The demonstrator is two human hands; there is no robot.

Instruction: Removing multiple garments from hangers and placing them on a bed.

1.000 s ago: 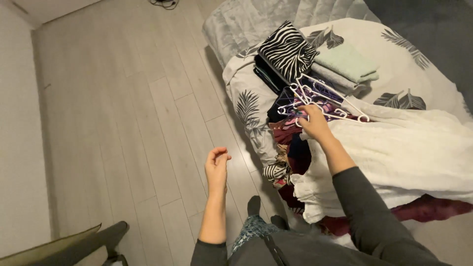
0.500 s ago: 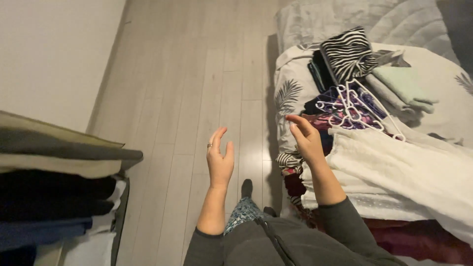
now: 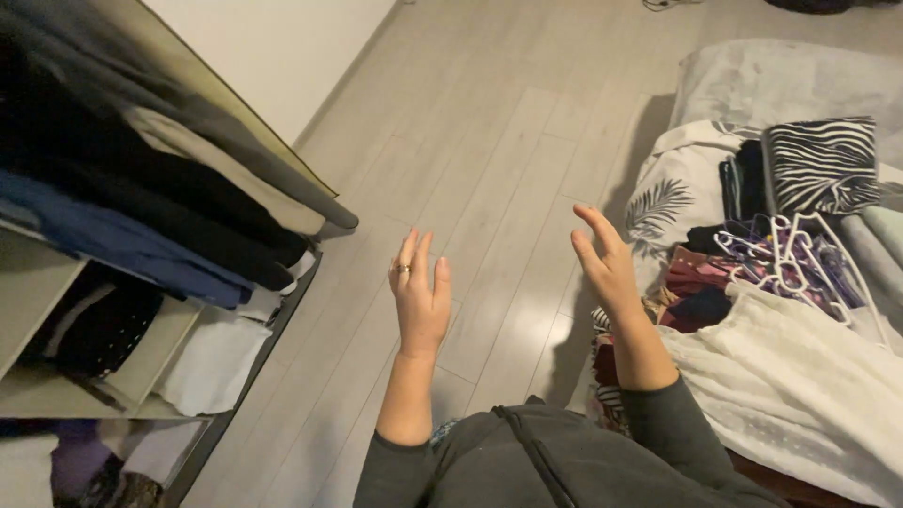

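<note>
My left hand [image 3: 419,299] and right hand [image 3: 608,268] hung empty, fingers spread; I judged the hangers [image 3: 788,263] needed a firm grasp.

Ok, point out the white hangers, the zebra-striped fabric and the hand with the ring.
white hangers [image 3: 800,259], head view, on the plastic hooks of the bundle.
zebra-striped fabric [image 3: 820,165], head view, middle of the folded top.
left hand [image 3: 420,296], head view, back of the hand, below the ring.

I see dim, warm indoor light, a soft sheen on the floor [image 3: 508,310] just right of my left hand [image 3: 420,301], with slightly blurred, grainy edges.
</note>
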